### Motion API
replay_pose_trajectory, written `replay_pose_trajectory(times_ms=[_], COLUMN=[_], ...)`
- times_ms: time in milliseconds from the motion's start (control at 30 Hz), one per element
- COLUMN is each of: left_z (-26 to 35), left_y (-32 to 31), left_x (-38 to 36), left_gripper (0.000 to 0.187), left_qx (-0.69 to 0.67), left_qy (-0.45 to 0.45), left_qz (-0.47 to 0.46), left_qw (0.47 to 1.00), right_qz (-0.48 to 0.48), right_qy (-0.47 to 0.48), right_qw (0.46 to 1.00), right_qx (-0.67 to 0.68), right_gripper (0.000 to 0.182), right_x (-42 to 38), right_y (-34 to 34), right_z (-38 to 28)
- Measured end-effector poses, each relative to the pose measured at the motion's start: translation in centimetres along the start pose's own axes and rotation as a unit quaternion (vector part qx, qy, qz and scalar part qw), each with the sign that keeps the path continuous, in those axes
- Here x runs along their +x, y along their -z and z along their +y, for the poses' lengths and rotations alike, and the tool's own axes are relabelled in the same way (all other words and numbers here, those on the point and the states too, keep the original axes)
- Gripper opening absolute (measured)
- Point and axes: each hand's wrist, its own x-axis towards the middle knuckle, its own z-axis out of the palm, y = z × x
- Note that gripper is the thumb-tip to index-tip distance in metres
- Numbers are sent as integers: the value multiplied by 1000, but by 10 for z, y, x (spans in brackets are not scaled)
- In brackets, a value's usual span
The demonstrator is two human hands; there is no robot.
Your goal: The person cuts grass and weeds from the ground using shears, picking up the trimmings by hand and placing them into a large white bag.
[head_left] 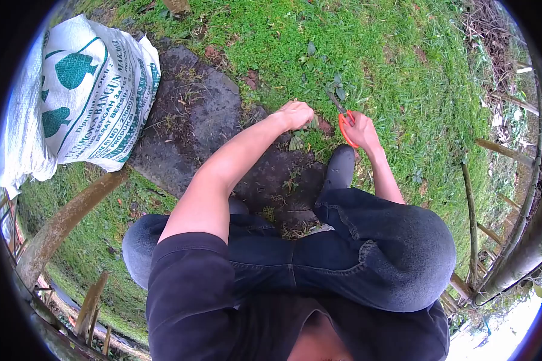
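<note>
My right hand (364, 131) is wrapped round the orange handles of a pair of scissors (344, 123). Their dark blades point up and left over the grass, close to a few dark green leaves (339, 88). To the left of the scissors, my left hand (296, 114) is closed low over the edge of the grass and stone. A pale leafy bit (312, 123) shows beside its fingers, but what the fingers hold is hidden.
A white woven sack (96, 96) with green print stands at the left on dark flat stones (205, 114). My boot (341, 165) is just below the scissors. Wooden poles (72, 219) and a branch fence (512, 253) line both sides.
</note>
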Motion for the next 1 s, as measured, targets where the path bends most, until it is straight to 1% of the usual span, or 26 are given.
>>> replay_pose_trajectory(times_ms=[33, 133, 233, 267, 367, 400, 500, 533, 633, 667, 700, 767, 800, 833, 900, 1000], left_z=[0, -6, -22, -27, -28, -29, -26, -27, -30, -32, -37, -18, -18, -22, -26, -26], left_y=[4, 23, 30, 31, 37, 43, 64, 70, 78, 75, 74, 106, 114, 121, 131, 130], left_x=[-2, 1, -4, -7, -10, -8, -3, 2, 12, 16, 19, 3, 2, 3, 2, -1], left_gripper=[14, 14, 12, 13, 15, 17, 16, 16, 18, 18, 18, 18, 18, 19, 20, 22], left_qx=[-9, -103, -115, -146, -284, -308, -277, -265, -292, -366, -395, -451, -408, -404, -387, -445], left_qy=[-7, 71, 89, 97, 190, 212, 168, 157, 148, 129, 144, 172, 172, 179, 181, 152], left_qz=[10, 17, 109, 111, 105, 111, 187, 194, 210, 236, 241, 246, 263, 250, 252, 276], left_qw=[1000, 992, 983, 978, 934, 921, 928, 931, 921, 891, 875, 840, 857, 862, 868, 838], right_qz=[0, -8, -4, -7, -11, -8, -6, -6, -9, -9, -9, -8, -7, -5, -2, 9], right_qy=[2, -7, 14, 10, 4, 6, 2, 0, -6, -9, -11, -13, -11, -9, -8, 4], right_qw=[1000, 1000, 1000, 1000, 1000, 1000, 1000, 1000, 1000, 1000, 1000, 1000, 1000, 1000, 1000, 1000], right_qx=[2, 5, 0, -1, -3, -3, -4, -6, -10, -8, -5, 0, 1, 1, -2, -3], right_gripper=[33, 33, 33, 33, 33, 33, 33, 33, 33, 33, 33, 33, 34, 34, 34, 34], right_x=[1, 2, 1, 1, 2, 3, 4, 5, 6, 6, 6, 6, 8, 8, 8, 10], right_y=[-1, -3, -7, -6, -5, -5, -6, -5, -3, -1, 1, 1, 0, 1, 0, 2], right_z=[0, 3, 5, 4, 5, 5, 6, 5, 3, 2, 2, 3, 5, 5, 3, 2])
